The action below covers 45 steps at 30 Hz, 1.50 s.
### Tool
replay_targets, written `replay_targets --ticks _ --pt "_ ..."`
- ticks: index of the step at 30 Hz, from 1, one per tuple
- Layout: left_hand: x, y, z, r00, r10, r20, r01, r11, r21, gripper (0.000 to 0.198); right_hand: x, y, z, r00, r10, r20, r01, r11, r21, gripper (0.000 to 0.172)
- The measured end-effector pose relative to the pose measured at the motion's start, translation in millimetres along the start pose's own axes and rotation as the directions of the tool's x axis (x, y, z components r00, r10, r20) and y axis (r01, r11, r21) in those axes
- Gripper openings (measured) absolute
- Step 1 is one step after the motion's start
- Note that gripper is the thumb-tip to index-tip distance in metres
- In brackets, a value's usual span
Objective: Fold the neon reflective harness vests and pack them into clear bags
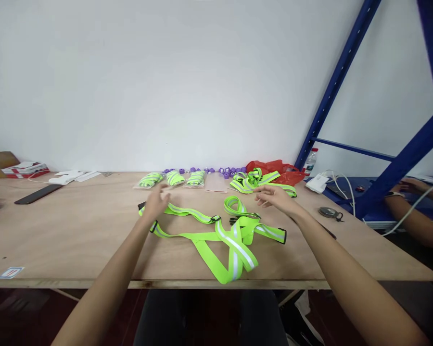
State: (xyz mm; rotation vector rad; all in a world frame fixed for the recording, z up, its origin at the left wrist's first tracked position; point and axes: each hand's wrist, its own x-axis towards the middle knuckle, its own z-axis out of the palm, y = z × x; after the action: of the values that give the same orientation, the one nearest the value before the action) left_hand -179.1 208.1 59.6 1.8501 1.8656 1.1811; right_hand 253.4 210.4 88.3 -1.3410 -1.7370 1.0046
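Observation:
A neon-yellow reflective harness (233, 242) with grey stripes and black buckles lies loosely spread on the table, its straps crossing near the front edge. My left hand (156, 200) hovers by the harness's left end, somewhat blurred, its fingers apart with nothing visible in them. On the other side, my right hand (276, 198) hangs over the table with loosely curved, empty fingers. A strap loop (234, 205) curls up between the hands. Just behind my right hand lies another bunch of reflective straps (254, 181).
Bagged straps (150, 179) and several purple rolls (231, 172) line the wall, beside a red plastic bag (288, 174) and water bottle (310, 162). A black phone-like slab (38, 194) lies left. A blue metal frame (337, 77) rises right; another person's arm (411, 221) shows beyond.

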Motion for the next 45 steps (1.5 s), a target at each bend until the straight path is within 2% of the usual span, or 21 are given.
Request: replay_targets --ticks 2,3,4,5,6,7,8,10,11,13,19,22,25,28,30,32,35,39,41,43,45 --pt "-13.0 26.4 30.6 0.972 0.143 0.185 -0.136 0.99 -0.046 0.029 9.7 16.9 4.6 1.0 0.004 -0.021 -0.007 0.985 -0.171 0.03" --pt "-20.5 38.3 44.7 0.931 0.234 0.281 -0.219 0.972 -0.084 0.031 12.5 23.7 8.6 1.0 0.013 0.015 -0.01 0.979 -0.205 0.03" --pt "-28.0 48.7 57.2 0.824 0.386 0.414 -0.364 0.922 -0.135 0.037 13.8 29.2 13.7 0.998 0.024 0.064 -0.01 0.975 -0.22 0.03" --pt "-34.7 57.1 67.8 0.702 0.485 0.521 -0.459 0.868 -0.19 0.041 14.1 33.2 19.4 0.993 0.035 0.116 -0.009 0.975 -0.223 0.031" --pt "-40.2 63.0 76.3 0.615 0.529 0.585 -0.502 0.834 -0.227 0.045 13.8 36.1 25.5 0.986 0.043 0.164 -0.005 0.974 -0.225 0.031" --pt "-43.8 66.5 82.9 0.55 0.558 0.621 -0.534 0.807 -0.253 0.046 13.2 38.1 31.6 0.977 0.048 0.206 -0.001 0.975 -0.224 0.032" --pt "-45.4 67.6 87.8 0.51 0.574 0.641 -0.545 0.792 -0.275 0.043 12.9 39.4 37.3 0.969 0.048 0.242 0.006 0.976 -0.218 0.033" --pt "-41.8 64.0 93.6 0.481 0.592 0.646 -0.538 0.782 -0.315 0.027 13.7 41.4 46.6 0.955 0.042 0.292 0.018 0.98 -0.199 0.035" --pt "-37.0 59.9 95.0 0.478 0.598 0.643 -0.528 0.781 -0.333 0.019 14.9 42.4 50.1 0.95 0.037 0.309 0.023 0.982 -0.189 0.036" --pt "-23.7 48.6 96.1 0.505 0.589 0.631 -0.502 0.795 -0.34 0.016 18.2 44.8 55.1 0.944 0.029 0.329 0.029 0.985 -0.169 0.036" --pt "14.7 2.7 83.9 0.693 0.462 0.554 -0.427 0.881 -0.202 0.022 26.5 47.1 59.0 0.941 0.013 0.338 0.038 0.989 -0.145 0.028" --pt "21.4 -16.0 67.5 0.755 0.391 0.526 -0.372 0.917 -0.146 0.023 32.5 40.7 49.6 0.942 -0.011 0.336 0.068 0.985 -0.159 0.02" --pt "21.6 -22.7 52.0 0.794 0.332 0.509 -0.311 0.942 -0.128 0.03 40.3 36.3 34.6 0.965 -0.078 0.249 0.121 0.98 -0.16 0.016" --pt "22.2 -21.0 49.1 0.83 0.256 0.496 -0.264 0.963 -0.056 0.035 45.6 42.4 26.5 0.994 -0.092 0.057 0.094 0.995 -0.02 0.014" --pt "24.8 -20.2 54.1 0.845 0.223 0.486 -0.255 0.967 -0.001 0.027 46.4 51.8 28.2 0.995 -0.033 -0.099 0.051 0.98 0.192 0.018" --pt "28.2 -21.5 59.5 0.855 0.215 0.471 -0.252 0.968 0.017 0.026 45.7 62.1 33.0 0.968 0.053 -0.245 0.04 0.932 0.359 0.022" --pt "32.2 -24.0 60.0 0.865 0.211 0.456 -0.249 0.968 0.025 0.032 44.6 73.3 38.8 0.93 0.116 -0.349 0.02 0.931 0.364 0.021" --pt "32.6 -16.0 49.0 0.922 0.189 0.337 -0.204 0.979 0.009 0.036 44.9 77.5 39.7 0.939 0.02 -0.345 0.06 0.973 0.221 0.032" --pt "29.7 -6.8 45.7 0.929 0.207 0.306 -0.203 0.978 -0.045 0.037 44.5 77.0 40.1 0.959 -0.029 -0.282 0.084 0.979 0.186 0.038" --pt "24.7 3.7 46.1 0.903 0.233 0.36 -0.209 0.972 -0.102 0.039 43.1 76.7 40.8 0.988 -0.045 -0.15 0.069 0.984 0.163 0.043" --pt "18.2 13.8 49.1 0.841 0.268 0.469 -0.217 0.963 -0.16 0.039 41.1 78.4 40.7 0.997 -0.05 -0.052 0.055 0.993 0.104 0.049"
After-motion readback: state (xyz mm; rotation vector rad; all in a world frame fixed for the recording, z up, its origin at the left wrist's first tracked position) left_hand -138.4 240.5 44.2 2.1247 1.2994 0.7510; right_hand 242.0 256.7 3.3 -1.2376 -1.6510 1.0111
